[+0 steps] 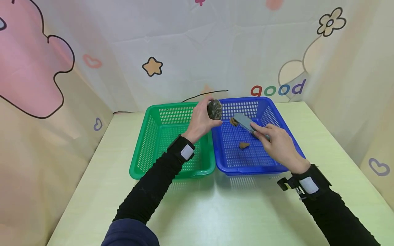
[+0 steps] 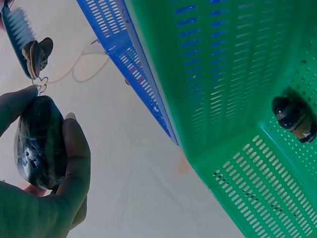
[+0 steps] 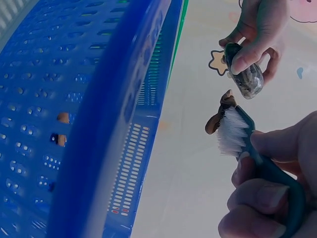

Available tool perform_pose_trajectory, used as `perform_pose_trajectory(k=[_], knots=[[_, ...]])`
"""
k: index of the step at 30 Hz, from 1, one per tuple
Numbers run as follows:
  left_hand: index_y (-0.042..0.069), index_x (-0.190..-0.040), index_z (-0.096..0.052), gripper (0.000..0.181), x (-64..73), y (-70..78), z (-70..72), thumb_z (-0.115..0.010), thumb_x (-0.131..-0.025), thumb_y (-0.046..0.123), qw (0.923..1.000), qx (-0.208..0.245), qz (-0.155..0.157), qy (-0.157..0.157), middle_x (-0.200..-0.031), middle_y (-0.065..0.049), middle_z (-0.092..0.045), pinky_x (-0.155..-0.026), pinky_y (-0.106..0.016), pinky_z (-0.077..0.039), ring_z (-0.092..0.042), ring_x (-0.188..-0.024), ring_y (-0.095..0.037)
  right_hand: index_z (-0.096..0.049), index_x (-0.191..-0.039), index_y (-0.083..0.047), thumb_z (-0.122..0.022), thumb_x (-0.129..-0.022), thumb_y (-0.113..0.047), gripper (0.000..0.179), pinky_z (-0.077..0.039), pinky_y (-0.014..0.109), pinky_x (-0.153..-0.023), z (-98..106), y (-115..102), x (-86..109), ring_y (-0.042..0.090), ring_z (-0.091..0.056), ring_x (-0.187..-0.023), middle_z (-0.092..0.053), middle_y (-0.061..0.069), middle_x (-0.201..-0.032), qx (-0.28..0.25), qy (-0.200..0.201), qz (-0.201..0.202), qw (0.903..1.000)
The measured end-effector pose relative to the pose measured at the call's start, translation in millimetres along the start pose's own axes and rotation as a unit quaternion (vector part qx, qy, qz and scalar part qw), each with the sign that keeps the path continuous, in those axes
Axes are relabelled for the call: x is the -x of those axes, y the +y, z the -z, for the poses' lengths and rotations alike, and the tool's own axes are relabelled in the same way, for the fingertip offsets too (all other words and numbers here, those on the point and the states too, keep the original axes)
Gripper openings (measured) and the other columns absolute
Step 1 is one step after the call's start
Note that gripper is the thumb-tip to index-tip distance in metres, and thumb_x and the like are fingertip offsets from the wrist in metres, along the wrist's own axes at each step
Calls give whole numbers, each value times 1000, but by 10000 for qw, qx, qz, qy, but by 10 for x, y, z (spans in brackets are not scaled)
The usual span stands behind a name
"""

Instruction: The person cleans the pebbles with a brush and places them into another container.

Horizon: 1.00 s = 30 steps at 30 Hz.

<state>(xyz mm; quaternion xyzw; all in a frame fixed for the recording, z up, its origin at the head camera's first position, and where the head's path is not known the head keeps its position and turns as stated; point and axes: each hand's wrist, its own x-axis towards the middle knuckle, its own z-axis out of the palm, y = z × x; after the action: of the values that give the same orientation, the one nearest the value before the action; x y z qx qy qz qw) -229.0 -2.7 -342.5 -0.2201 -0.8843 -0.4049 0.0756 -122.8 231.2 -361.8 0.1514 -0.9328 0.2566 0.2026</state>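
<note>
Above baskets (image 1: pixel 255 169) | hands (image 1: pixel 200 119) (image 1: pixel 279 146) grip stone (image 1: pixel 215 110) (left), brush (image 1: pixel 244 121) (right) | brown lump (image 3: pixel 213 124) at bristles (image 3: pixel 233 135) unclear

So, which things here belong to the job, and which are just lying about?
Seem part of the job:
dark stone, held in the left hand
brush, held in the right hand
probably the green basket and striped stone inside
probably the blue basket and brown piece inside

Just surroundings:
table
patterned cloth
</note>
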Motion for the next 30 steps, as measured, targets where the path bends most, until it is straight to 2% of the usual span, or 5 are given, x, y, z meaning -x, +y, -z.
perform_pose_trajectory(k=[10,17,26,30], knots=[[10,-140,-41,74,38,-99,83,-80,-77,15,9998,-14,146,121,-131,-14,-52,-92,-40,-50,-52,-117,-29,-61,-130,-8,-63,-93,-9,37,-27,22,-49,-25,-61,-41,14,-36,-60,-45,5,-68,48,-14,90,9999],[11,-146,-34,75,108,-199,151,-75,-84,18,9994,-72,315,82,-138,-13,-47,-100,-35,-46,-48,-125,-27,-61,-130,-8,-62,-93,-9,37,-27,22,-46,-60,-82,-56,13,-35,-58,-45,5,-68,13,-59,152,9999],[12,-143,-36,76,143,-339,256,-78,-79,14,9980,-127,572,242,-134,-16,-48,-94,-40,-50,-50,-120,-31,-61,-130,-7,-62,-93,-10,37,-26,22,-46,-66,-115,-65,12,-34,-55,-45,5,-68,56,-134,128,9998],[12,-143,-35,76,159,-418,306,-76,-80,12,9965,-101,787,269,-133,-18,-48,-94,-41,-51,-50,-120,-32,-61,-130,-7,-62,-94,-10,36,-26,21,-46,-67,-128,-71,12,-35,-56,-47,5,-69,31,-156,140,9998]])
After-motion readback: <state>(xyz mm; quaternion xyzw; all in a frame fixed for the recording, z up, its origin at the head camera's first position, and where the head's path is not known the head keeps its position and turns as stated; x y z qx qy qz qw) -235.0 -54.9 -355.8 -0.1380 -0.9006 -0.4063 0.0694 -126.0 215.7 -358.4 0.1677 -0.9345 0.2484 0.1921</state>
